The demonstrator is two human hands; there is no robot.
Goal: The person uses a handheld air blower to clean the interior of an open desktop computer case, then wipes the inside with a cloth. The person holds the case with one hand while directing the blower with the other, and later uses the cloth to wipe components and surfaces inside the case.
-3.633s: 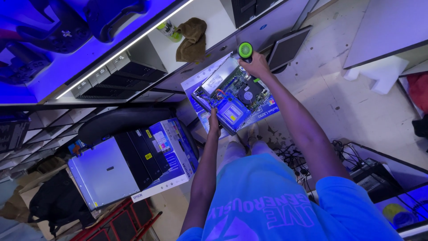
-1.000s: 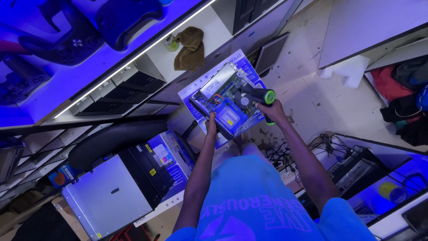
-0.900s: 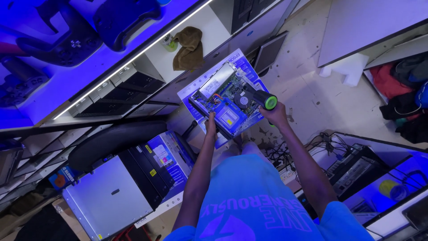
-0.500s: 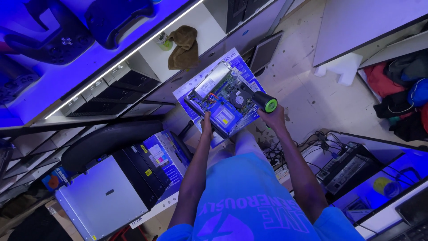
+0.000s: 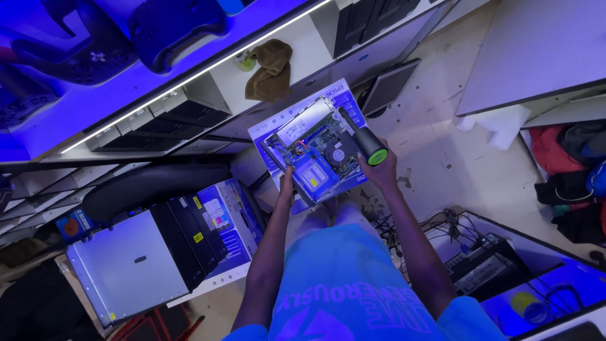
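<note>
Opened small desktop computer (image 5: 312,155) lies on a blue-and-white printed box (image 5: 287,123): circuit board, round fan, silver drive, blue label exposed. Left hand (image 5: 287,183) grips the near edge of the chassis. Right hand (image 5: 380,172) is closed on a black, green-capped tool (image 5: 368,144), now beside the fan, lower than 3.6 s ago.

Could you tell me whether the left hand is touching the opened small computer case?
Touching: the head view shows the left hand with its fingers resting on the near edge of the open computer case.
</note>
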